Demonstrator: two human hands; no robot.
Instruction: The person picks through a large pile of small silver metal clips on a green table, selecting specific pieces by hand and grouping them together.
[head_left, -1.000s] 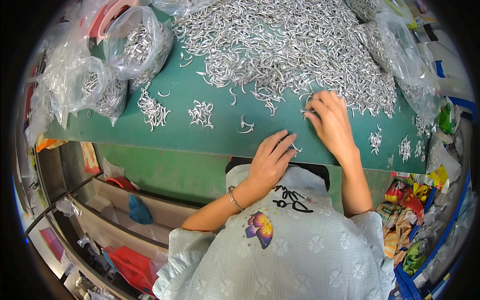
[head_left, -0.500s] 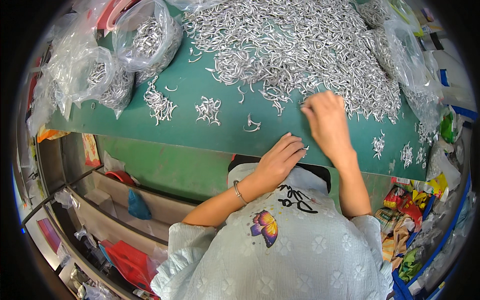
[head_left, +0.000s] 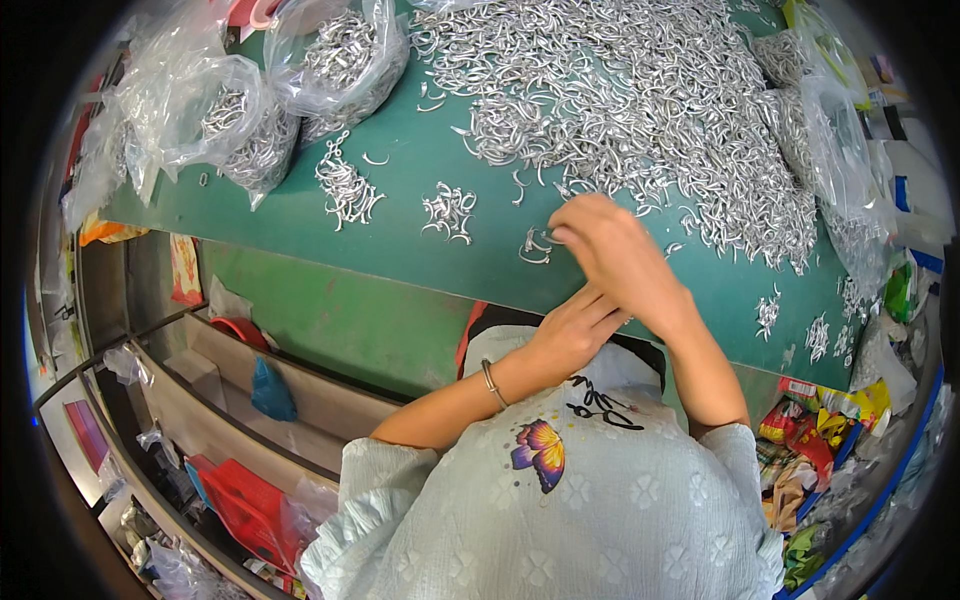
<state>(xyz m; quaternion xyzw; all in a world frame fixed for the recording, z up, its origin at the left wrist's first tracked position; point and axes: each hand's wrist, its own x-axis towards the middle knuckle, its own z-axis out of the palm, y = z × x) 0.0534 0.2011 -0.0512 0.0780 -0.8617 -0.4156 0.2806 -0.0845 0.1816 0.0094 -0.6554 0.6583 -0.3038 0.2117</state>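
Head view, the only one, looks down on a green tabletop [head_left: 420,160] strewn with small curved silver metal hooks. The big heap [head_left: 640,110] fills the field from twelve to two o'clock; three small sorted clusters lie apart from it, at [head_left: 347,190], [head_left: 449,211] and [head_left: 536,246], likely set out in batches so they stay separate from the loose heap.

The right hand [head_left: 615,255] sits near the centre, just below the heap's near edge, its fingers [head_left: 565,235] drawn together beside the nearest small cluster; its grip looks pressed together as if pinching a hook or two, though any piece between the tips is too small to make out. The left hand [head_left: 570,330] lies just under the right wrist at the tabletop's near edge, fingers extended and touching the right hand, probably steadying it; whether it holds anything I cannot tell. A thin bracelet [head_left: 490,382] circles the left wrist.

Clear plastic bags [head_left: 240,120] stuffed with the same hooks bulge at ten to eleven o'clock, with more clear bags [head_left: 830,110] at two o'clock. Bright red, yellow and green snack-style wrappers [head_left: 810,430] pile at four o'clock. A red flat package [head_left: 245,505] lies at seven o'clock on the shelving, with a blue bag [head_left: 270,390] above it.
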